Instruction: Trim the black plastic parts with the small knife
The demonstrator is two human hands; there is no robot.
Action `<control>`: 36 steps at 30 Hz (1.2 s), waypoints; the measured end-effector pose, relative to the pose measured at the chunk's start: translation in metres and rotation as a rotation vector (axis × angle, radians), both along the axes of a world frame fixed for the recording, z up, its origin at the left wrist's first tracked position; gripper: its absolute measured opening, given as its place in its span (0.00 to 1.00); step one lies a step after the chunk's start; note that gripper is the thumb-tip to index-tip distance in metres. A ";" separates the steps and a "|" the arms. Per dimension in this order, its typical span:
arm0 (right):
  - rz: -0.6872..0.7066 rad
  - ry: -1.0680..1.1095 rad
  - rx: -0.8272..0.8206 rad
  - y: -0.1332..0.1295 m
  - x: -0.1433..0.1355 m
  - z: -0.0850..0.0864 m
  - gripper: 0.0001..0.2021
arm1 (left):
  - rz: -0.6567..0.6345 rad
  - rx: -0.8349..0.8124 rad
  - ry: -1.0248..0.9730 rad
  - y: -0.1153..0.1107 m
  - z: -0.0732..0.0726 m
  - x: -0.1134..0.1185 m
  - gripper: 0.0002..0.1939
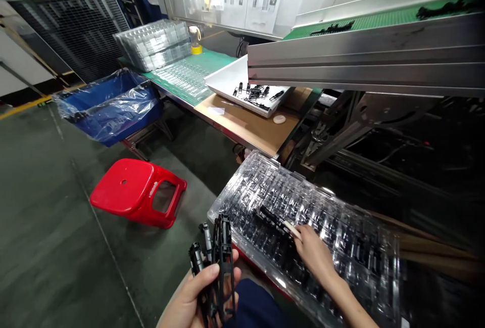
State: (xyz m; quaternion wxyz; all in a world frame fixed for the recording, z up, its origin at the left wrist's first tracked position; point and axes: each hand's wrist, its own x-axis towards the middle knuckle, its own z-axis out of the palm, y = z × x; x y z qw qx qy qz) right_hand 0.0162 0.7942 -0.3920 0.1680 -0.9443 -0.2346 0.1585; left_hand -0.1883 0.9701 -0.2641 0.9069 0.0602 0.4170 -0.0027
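Note:
Several long black plastic parts [223, 247] stand upright in my left hand [206, 287], its fingers and thumb wrapped round them. My right hand [312, 249] is over the clear plastic tray [242, 176], closed on something with a pale, stick-like end [292, 230]. A black part [271, 215] lies against that pale end, over the tray's middle; whether it is held too is hard to tell. Rows of dark parts fill much of the tray, whose near edge rests above something red.
A white bin [227, 78] with black parts sits on the brown tabletop [246, 128] below the green conveyor [379, 19]. Stacked clear trays [155, 45] and a bottle [195, 40] are behind. To the left are a red stool [129, 186] and a blue, plastic-lined bin [113, 108].

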 end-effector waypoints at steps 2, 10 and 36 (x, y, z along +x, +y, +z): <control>-0.021 0.032 0.052 0.002 -0.006 0.013 0.08 | 0.003 -0.006 -0.022 0.000 -0.002 -0.001 0.16; -0.154 0.574 0.552 0.042 -0.063 0.083 0.13 | -0.007 0.230 0.101 -0.011 0.000 0.009 0.13; 0.664 -0.043 0.309 0.020 -0.070 0.151 0.15 | -0.112 0.121 0.275 -0.014 0.028 0.010 0.09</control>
